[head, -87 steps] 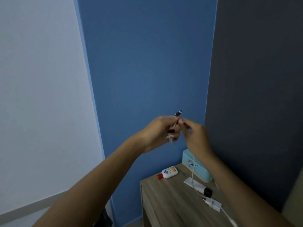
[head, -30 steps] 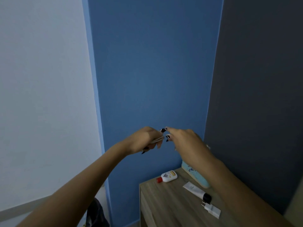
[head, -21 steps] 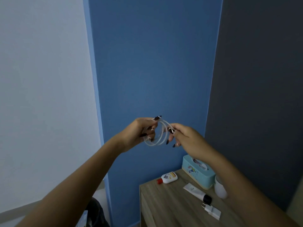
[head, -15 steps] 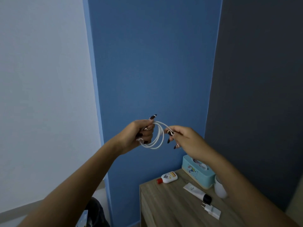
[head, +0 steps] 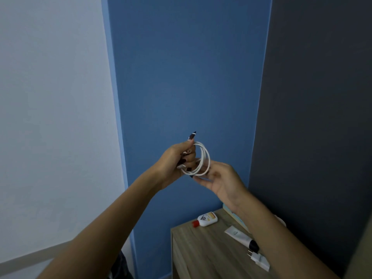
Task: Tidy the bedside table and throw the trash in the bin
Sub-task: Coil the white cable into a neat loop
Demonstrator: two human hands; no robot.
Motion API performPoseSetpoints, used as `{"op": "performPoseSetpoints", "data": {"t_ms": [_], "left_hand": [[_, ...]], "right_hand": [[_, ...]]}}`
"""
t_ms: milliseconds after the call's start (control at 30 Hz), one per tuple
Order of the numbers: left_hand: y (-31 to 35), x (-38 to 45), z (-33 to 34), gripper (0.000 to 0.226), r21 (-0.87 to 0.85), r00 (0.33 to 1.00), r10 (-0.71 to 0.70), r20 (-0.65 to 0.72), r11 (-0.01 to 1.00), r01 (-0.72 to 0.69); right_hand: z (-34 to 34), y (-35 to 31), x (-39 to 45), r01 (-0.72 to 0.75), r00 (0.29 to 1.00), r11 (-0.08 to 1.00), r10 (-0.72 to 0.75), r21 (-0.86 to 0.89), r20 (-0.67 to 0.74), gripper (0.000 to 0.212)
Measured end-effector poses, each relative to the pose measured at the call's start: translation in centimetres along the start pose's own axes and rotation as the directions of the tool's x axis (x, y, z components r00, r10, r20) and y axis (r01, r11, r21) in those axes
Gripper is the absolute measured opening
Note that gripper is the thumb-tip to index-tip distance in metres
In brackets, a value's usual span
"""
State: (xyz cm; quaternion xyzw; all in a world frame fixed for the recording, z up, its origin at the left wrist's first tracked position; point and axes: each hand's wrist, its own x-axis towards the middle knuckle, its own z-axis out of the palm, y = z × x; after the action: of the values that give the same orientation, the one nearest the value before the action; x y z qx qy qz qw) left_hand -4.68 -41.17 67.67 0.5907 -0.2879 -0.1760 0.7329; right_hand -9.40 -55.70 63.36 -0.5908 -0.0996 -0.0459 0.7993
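A white charging cable (head: 205, 158) is wound into a small coil, held up in front of the blue wall. My left hand (head: 177, 160) grips the coil's left side, index finger raised. My right hand (head: 219, 178) is palm-up under the coil's lower right, fingers touching the loops. Below, the wooden bedside table (head: 201, 252) carries a small white bottle with a red cap (head: 205, 219), a white tube with a black cap (head: 241, 237) and a white plug adapter (head: 259, 260). No bin is in view.
A light blue box (head: 231, 213) at the table's back is mostly hidden behind my right forearm. A dark grey wall stands to the right, a white wall to the left. Something dark (head: 120, 266) lies on the floor left of the table.
The cable went from a loose strand to a tight coil between my hands. My right hand has turned palm-up under the coil and now covers the blue box.
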Motion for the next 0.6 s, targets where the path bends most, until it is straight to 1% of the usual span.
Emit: {"op": "performPoseSetpoints", "data": {"t_ms": [33, 67, 100, 167, 200, 267, 300, 400, 467, 533, 600], "left_hand": [[0.0, 0.1, -0.2, 0.041, 0.084, 0.999, 0.02, -0.038, 0.996, -0.017], [-0.1, 0.1, -0.2, 0.04, 0.163, 0.997, 0.038, -0.071, 0.986, -0.026], [-0.2, 0.1, -0.3, 0.039, 0.227, 0.993, 0.051, -0.104, 0.974, -0.026], [-0.4, 0.1, -0.1, 0.038, 0.363, 0.985, 0.088, -0.145, 0.931, -0.03], [-0.6, 0.0, 0.0, 0.037, 0.455, 0.982, 0.122, -0.147, 0.89, -0.042], [-0.9, -0.1, 0.2, 0.037, 0.627, 0.975, 0.192, -0.112, 0.775, -0.081], [-1.0, -0.1, 0.2, 0.039, 0.688, 0.971, 0.22, -0.096, 0.72, -0.095], [-1.6, 0.2, -0.2, 0.041, 0.79, 0.954, 0.292, -0.073, 0.6, -0.123], [-2.0, 0.4, -0.3, 0.04, 0.826, 0.949, 0.307, -0.066, 0.55, -0.121], [-2.3, 0.5, -0.5, 0.039, 0.857, 0.952, 0.301, -0.06, 0.504, -0.106], [-2.5, 0.3, -0.7, 0.036, 0.891, 0.953, 0.302, -0.037, 0.442, -0.105]], "right_hand": [[-0.2, 0.2, 0.0, -0.016, 1.0, 0.996, 0.015, 0.082, 0.021, 0.044], [-0.3, 0.2, 0.0, -0.021, 0.999, 0.993, 0.017, 0.119, 0.029, 0.048], [-0.3, 0.3, 0.0, -0.015, 1.0, 0.994, 0.013, 0.107, 0.016, 0.044], [-0.1, 0.4, 0.1, 0.0, 0.999, 1.0, -0.001, -0.009, -0.049, 0.025], [0.0, 0.5, 0.2, 0.002, 0.996, 0.996, -0.009, -0.084, -0.092, 0.02], [0.1, 0.6, 0.5, -0.001, 0.984, 0.984, -0.031, -0.181, -0.174, 0.017], [0.1, 0.7, 0.6, 0.002, 0.978, 0.982, -0.041, -0.189, -0.205, 0.016], [0.1, 0.8, 0.6, 0.008, 0.964, 0.987, -0.05, -0.16, -0.262, 0.017], [0.2, 0.9, 0.6, 0.008, 0.958, 0.99, -0.048, -0.141, -0.284, 0.014], [0.2, 0.9, 0.4, -0.004, 0.959, 0.993, -0.03, -0.119, -0.282, 0.013], [0.1, 0.7, 0.2, -0.031, 0.969, 0.996, 0.009, -0.084, -0.245, 0.014]]}}
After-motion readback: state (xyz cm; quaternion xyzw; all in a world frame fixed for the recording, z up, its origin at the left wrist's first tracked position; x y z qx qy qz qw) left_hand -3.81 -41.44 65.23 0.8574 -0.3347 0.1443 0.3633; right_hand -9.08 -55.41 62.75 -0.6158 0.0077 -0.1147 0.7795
